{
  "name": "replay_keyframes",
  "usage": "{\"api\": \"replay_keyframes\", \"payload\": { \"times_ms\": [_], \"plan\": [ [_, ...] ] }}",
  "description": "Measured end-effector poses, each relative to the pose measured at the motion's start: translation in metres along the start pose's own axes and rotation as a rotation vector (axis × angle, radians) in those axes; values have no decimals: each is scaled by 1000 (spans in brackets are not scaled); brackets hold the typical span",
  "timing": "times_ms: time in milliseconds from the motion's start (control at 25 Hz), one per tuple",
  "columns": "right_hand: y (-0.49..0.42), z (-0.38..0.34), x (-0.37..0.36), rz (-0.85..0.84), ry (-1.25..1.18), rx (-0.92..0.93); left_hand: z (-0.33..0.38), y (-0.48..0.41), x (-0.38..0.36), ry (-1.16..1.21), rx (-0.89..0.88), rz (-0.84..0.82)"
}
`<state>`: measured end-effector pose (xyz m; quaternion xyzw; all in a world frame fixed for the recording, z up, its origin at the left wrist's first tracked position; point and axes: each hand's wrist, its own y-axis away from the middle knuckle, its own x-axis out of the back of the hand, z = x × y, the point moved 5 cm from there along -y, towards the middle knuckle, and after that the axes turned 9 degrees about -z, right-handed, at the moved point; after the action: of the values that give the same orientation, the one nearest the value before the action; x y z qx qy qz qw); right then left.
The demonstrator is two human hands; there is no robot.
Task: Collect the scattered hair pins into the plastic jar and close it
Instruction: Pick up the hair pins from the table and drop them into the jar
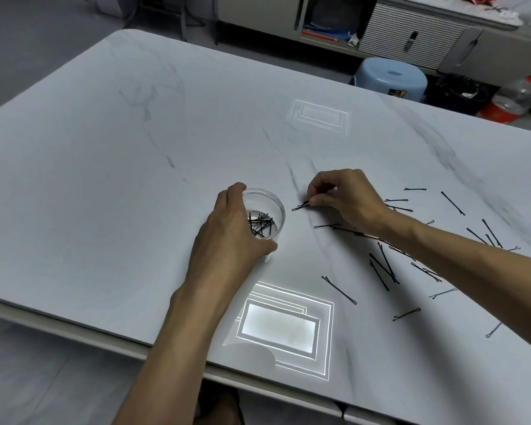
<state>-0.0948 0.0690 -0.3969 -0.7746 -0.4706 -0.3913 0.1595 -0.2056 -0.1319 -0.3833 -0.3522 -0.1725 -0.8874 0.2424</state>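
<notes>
The pale marble-pattern bench (105, 148) fills most of the view, with its near edge running across the bottom and a rounded far-left corner. Two bright rectangles of light lie on it, the larger reflection (284, 329) close to the near edge and the smaller reflection (319, 116) toward the far edge. Beyond the far edge a blue stool (390, 78) stands on the floor. It carries a small yellow label (396, 92), but the writing is too small to read.

The left hand (227, 237) is narrow: its fingers and thumb curl round the plastic jar (277, 207) from the left side and hold it. The jar stands upright on the bench, about midway along its length and nearer the near edge than the far one. Its mouth is uncovered, and a small heap of black hair pins (260, 226) lies crossed on its bottom.

The right hand (347, 197) is just to the right of the jar, apart from it. Its thumb and forefinger pinch one pin (300, 206), whose free end points toward the jar, low over the bench. The other fingers are curled in.

The scattered pins (383, 268) lie loose on the bench from under the right forearm out toward the right edge, some crossing each other, some single.
</notes>
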Motion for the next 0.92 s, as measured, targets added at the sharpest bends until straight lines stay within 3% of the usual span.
{"api": "replay_keyframes", "payload": {
  "times_ms": [160, 360, 440, 560, 640, 760, 920],
  "plan": [
    [-3, -3, -6, -11, 55, 40, -1, 0, 0, 2, -6, 7],
    [-4, -12, -13, -60, 412, 151, -2, -1, -1, -13, -16, 9],
    [0, -17, -13, -53, 365, 123, -2, -2, -1, -16, -12, 16],
    [6, -40, 3, 53, 61, 116, -2, -2, -2, -23, -17, 17],
    [11, -76, 5, 15, 85, 276, -4, -2, -2, -23, -18, 21],
    [13, -111, -12, -184, 328, 410, -3, -3, -2, -19, -23, 15],
    [34, -87, 7, -19, 199, 245, -1, 1, -1, -12, -25, 1]
  ]
}}
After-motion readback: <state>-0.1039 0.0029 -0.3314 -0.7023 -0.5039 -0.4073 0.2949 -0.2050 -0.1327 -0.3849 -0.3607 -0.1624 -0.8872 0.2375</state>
